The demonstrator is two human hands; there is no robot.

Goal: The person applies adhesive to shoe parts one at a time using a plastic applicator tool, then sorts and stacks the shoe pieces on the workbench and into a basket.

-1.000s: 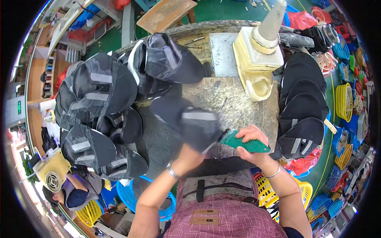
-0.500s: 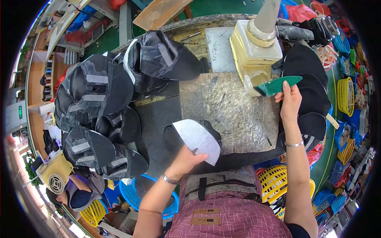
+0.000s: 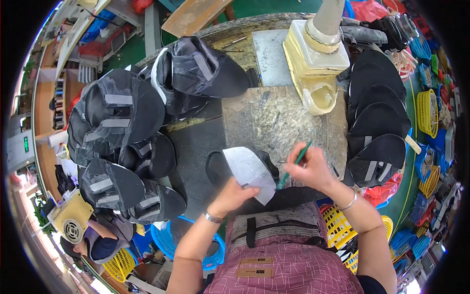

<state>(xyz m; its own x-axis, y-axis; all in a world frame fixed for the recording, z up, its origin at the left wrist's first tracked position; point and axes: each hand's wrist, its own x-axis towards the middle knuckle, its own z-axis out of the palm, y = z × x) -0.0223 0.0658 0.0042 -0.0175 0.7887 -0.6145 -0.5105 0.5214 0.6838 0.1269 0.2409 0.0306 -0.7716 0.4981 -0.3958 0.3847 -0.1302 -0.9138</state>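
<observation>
Workbench (image 3: 289,122) of scuffed stone slab amid piled black shoe uppers (image 3: 117,127).

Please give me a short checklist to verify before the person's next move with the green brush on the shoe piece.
1. Right hand grips the green brush: ok.
2. Left hand holds the grey shoe piece by its near edge: ok.
3. Brush tip is over the piece: not ok, it points beside the right edge.
4. Glue on the bristles: cannot tell.
5. Yellow glue pot stands upright beyond the stone slab: ok.
</observation>
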